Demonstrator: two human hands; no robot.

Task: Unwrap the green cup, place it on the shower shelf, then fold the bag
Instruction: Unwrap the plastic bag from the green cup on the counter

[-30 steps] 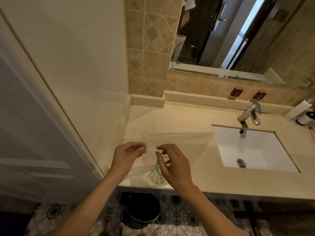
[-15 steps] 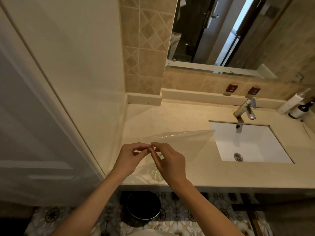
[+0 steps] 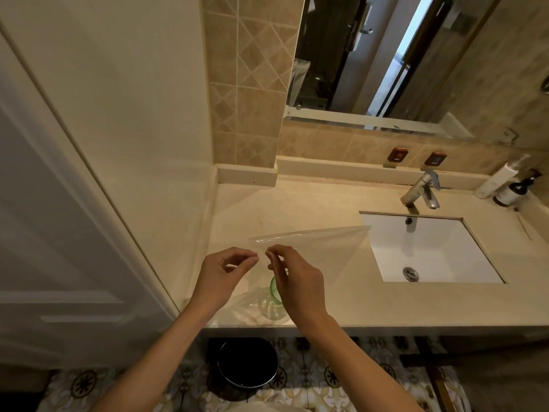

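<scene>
A clear plastic bag [image 3: 326, 248] stands over the front of the beige counter [image 3: 297, 203], its top edge stretched toward the sink. The green cup [image 3: 274, 298] sits inside the bag near the counter's front edge, partly hidden by my right hand. My left hand [image 3: 222, 272] and my right hand [image 3: 297, 278] are side by side just above the cup. Each pinches the bag's top edge between thumb and fingertips, with the fingertips nearly touching.
A white sink [image 3: 430, 251] with a chrome tap [image 3: 421, 191] lies to the right. Two bottles [image 3: 505, 182] stand at the far right of the counter. A black bin [image 3: 246, 364] sits on the patterned floor below. A wall and a white door [image 3: 59, 233] close the left side.
My hands have come closer together on the bag's top edge. The view has shifted slightly, with the counter a little lower in frame than 0.5 s ago.
</scene>
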